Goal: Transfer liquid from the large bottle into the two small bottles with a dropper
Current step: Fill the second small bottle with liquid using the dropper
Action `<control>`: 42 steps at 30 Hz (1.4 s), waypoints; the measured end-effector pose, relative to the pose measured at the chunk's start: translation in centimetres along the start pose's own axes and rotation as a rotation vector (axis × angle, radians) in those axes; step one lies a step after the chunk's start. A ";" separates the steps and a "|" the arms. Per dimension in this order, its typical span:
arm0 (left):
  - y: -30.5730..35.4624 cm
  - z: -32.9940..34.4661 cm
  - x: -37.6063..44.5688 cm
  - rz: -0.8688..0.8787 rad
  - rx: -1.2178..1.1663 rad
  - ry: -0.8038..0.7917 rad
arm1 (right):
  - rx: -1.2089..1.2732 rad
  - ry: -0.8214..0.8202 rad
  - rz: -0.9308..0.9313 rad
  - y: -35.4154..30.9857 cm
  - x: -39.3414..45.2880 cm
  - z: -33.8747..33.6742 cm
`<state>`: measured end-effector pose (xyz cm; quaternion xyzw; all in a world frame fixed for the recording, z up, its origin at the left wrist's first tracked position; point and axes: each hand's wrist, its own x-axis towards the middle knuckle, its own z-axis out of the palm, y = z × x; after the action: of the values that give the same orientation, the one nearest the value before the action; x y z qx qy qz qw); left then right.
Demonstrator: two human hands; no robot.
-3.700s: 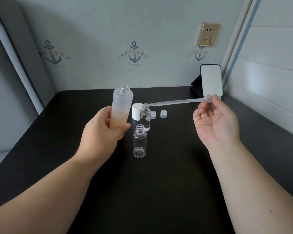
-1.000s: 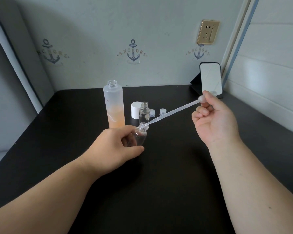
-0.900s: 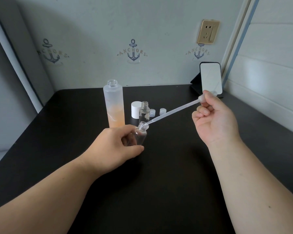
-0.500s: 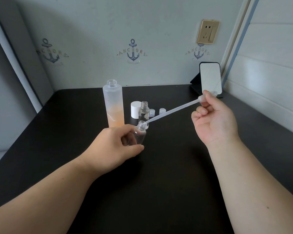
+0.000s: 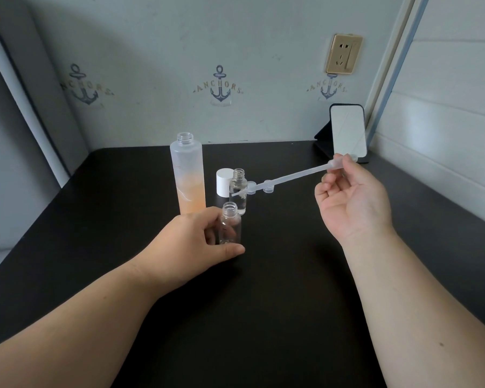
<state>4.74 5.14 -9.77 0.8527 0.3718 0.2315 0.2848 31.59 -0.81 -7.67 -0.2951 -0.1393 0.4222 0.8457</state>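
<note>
Nearest, the left hand (image 5: 192, 242) wraps thumb and fingers round the near small bottle (image 5: 230, 226), upright on the black table (image 5: 277, 317); its fingertips blur through the clear plastic; just behind that bottle stands the second small bottle (image 5: 238, 191), then the tall frosted bottle (image 5: 187, 175), uncapped, orange liquid low inside; right of them the right hand (image 5: 350, 203) pinches the dropper (image 5: 291, 176) by its bulb, tip raised above the near bottle; white cap (image 5: 224, 182) and two tiny caps (image 5: 268, 187) half hidden behind.
</note>
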 end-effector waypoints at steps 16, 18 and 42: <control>0.2 -1.2 -0.5 -0.074 -0.298 0.577 | -0.003 -0.001 0.022 0.0 -0.1 0.0; -0.3 -1.4 0.2 -0.167 -0.290 0.643 | -0.004 -0.002 0.030 0.0 -0.1 0.0; -0.8 -1.0 1.0 -0.079 -0.143 0.432 | 0.025 -0.064 -0.025 0.0 -0.5 0.2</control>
<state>4.39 6.67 -9.41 0.7456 0.4399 0.4232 0.2672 31.19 -1.15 -7.54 -0.2692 -0.1646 0.4223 0.8498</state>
